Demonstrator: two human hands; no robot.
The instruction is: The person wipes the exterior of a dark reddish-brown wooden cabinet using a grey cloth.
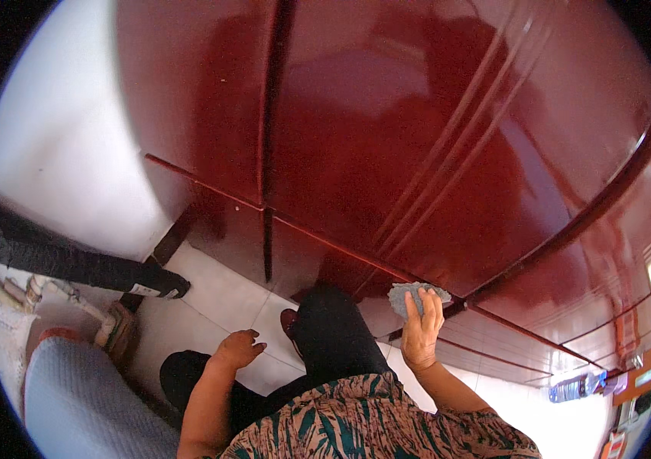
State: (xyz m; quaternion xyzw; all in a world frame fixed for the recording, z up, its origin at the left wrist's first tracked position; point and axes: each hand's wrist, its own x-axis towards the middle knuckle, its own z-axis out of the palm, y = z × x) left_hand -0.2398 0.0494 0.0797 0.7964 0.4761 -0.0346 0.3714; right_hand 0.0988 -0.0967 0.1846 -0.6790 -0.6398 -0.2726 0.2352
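A crumpled grey cloth [400, 297] is under the fingers of my right hand [420, 340], which presses it to the lower edge of a glossy dark red cabinet door [386, 153]. The cloth sits near the corner where this door meets the neighbouring panel. My left hand [238, 350] hangs over my left thigh, holding nothing, its fingers loosely bent and apart. It is well away from the cabinet.
At left, a black-wrapped pipe [73, 256] runs along the white wall [73, 130]. Below it are pale pipe fittings [73, 298] and a blue-grey textured cover [88, 390]. White floor tiles [226, 283] lie beneath me. A clear bluish bottle pack [576, 389] stands far right.
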